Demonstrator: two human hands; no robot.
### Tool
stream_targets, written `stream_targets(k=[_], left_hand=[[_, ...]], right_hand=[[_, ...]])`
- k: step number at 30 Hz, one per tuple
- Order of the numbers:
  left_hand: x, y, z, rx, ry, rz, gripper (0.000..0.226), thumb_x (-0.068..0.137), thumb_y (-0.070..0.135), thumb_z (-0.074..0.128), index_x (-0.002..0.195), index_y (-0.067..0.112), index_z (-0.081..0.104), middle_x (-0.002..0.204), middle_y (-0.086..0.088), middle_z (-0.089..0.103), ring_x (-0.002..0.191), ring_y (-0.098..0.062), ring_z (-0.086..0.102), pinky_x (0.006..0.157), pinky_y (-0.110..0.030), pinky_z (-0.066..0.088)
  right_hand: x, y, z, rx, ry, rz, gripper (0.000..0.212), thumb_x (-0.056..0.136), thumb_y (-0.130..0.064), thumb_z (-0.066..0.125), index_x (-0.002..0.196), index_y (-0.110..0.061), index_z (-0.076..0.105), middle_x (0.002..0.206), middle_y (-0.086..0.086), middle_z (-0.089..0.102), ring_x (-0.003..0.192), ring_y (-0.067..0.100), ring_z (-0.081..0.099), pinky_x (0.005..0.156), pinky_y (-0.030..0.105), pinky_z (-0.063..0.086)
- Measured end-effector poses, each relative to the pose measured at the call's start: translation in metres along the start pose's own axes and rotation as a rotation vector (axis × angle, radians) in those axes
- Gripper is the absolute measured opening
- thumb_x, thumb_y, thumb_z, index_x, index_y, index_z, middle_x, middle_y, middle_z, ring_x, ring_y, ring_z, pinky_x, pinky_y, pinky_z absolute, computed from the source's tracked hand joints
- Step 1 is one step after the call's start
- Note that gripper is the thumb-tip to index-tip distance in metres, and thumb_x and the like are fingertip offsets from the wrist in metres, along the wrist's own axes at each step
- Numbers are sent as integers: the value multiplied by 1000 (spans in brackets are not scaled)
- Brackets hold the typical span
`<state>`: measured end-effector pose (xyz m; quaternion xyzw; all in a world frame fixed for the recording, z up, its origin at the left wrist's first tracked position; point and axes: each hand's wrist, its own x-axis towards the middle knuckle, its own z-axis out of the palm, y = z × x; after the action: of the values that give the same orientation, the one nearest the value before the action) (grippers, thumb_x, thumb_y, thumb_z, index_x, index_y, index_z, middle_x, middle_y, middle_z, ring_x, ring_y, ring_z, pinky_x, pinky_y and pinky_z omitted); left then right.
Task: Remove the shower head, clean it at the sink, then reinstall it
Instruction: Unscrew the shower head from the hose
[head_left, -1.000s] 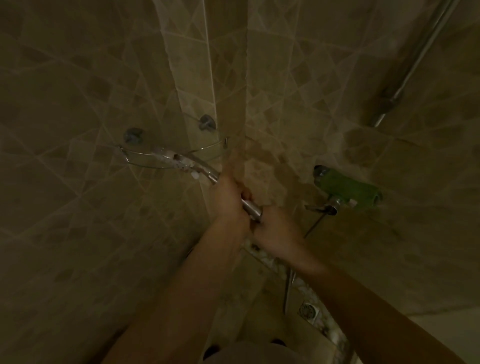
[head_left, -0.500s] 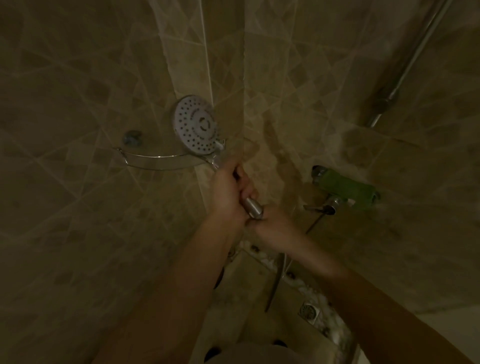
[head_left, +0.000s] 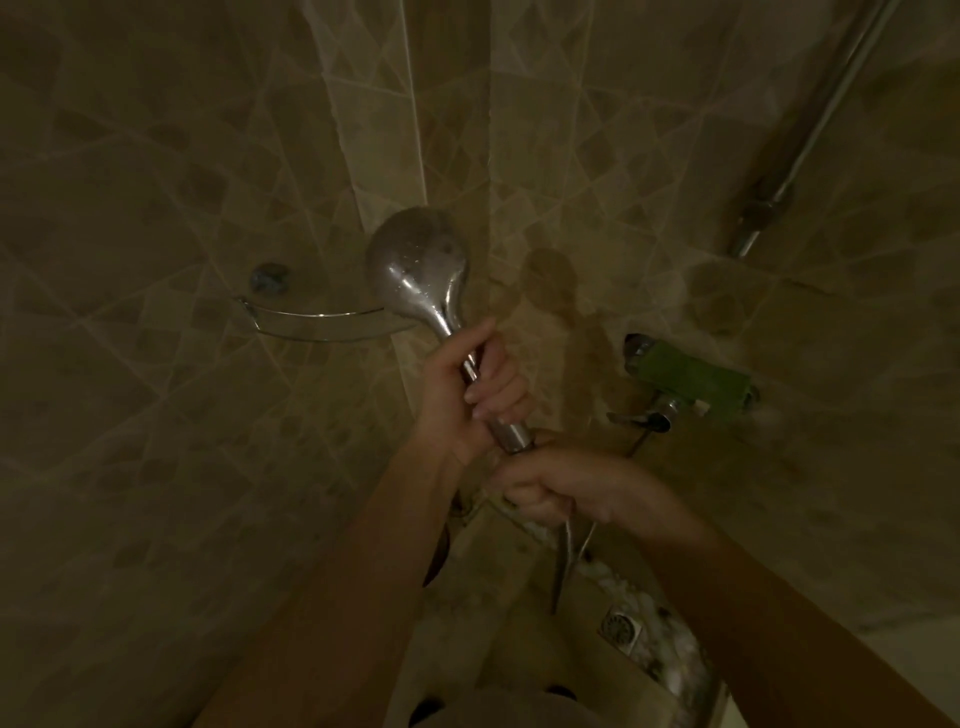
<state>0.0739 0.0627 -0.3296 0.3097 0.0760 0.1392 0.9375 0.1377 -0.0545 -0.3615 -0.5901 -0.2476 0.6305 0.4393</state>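
A chrome shower head (head_left: 418, 262) points up toward the tiled corner, its rounded wet back facing me and the spray face hidden. My left hand (head_left: 467, 389) grips its handle, fingers wrapped round it. Just below, my right hand (head_left: 561, 491) grips the hose end where it meets the handle's base (head_left: 511, 434). The metal hose (head_left: 563, 561) hangs down from my right fist toward the floor.
A wire corner shelf (head_left: 317, 322) is fixed to the wall left of the head. The mixer tap (head_left: 691, 382), wrapped in green, sits on the right wall with a lever (head_left: 639, 418) below. A chrome riser rail (head_left: 810, 130) runs up at top right. A floor drain (head_left: 621, 629) lies below.
The shower head has turned in my left hand: edge-on a second ago, spray face toward me half a second ago, now its back faces me. Both hands stay at the handle and hose joint.
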Motion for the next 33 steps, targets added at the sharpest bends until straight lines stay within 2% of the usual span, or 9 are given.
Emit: stream_targets(k=[4,7,10,13,18,21,26,29,33], left_hand=[[13,-13,15,166,716,126,47,94,25,66,52,20,44,46,2,35,33,-11,31,38,-21,31],[14,-29,22,200,930,277,34,95,19,66,63,15,54,56,-2,51,48,-16,50,52,-31,46],[9,-26,22,311,707,221,29,82,19,71,56,23,60,53,2,54,48,-13,53,58,-31,49],[4,-2,13,142,98,41,23,75,18,74,57,19,60,52,2,49,47,-13,49,57,-29,48],[-5,14,8,-92,-497,-33,17,83,19,75,86,3,72,52,-2,55,46,-15,54,58,-28,54],[0,14,18,7,-293,-32,39,92,31,68,59,12,62,38,5,34,33,-10,32,41,-21,39],[14,-15,35,171,742,209,40,99,28,62,62,16,49,47,4,44,40,-10,41,43,-22,39],[10,-26,35,237,696,267,12,83,22,72,77,13,65,63,-1,56,57,-15,53,60,-31,49],[6,-7,17,208,104,110,18,68,18,84,76,14,68,65,-6,61,58,-19,59,61,-32,52]], right_hand=[[11,11,11,-625,690,-204,14,85,-27,61,80,-17,69,76,8,68,61,16,62,52,35,44],[9,15,8,-982,909,-232,17,93,-28,56,95,-14,67,91,6,68,78,20,63,57,28,35],[2,5,-1,-636,651,-266,15,92,-20,58,87,-9,68,77,5,65,70,18,62,56,29,43],[-16,-8,-11,-96,51,-111,34,90,-14,58,60,-14,42,49,-1,37,38,10,33,39,21,22],[-24,-12,-13,-23,-359,-46,38,90,-15,57,57,-20,37,43,-9,31,32,3,24,33,16,15],[-15,-6,-4,-21,-131,-124,36,85,-21,63,54,-24,45,44,-6,37,34,7,30,35,18,23],[5,14,-1,-776,891,-331,13,88,-33,57,88,-24,67,77,-2,67,67,14,63,56,28,49],[4,14,-5,-669,826,-371,13,92,-27,60,87,-20,69,74,-4,67,64,9,62,46,17,39],[-15,5,-15,-173,280,-268,27,87,-19,67,67,-11,50,51,3,40,40,14,39,38,20,28]])
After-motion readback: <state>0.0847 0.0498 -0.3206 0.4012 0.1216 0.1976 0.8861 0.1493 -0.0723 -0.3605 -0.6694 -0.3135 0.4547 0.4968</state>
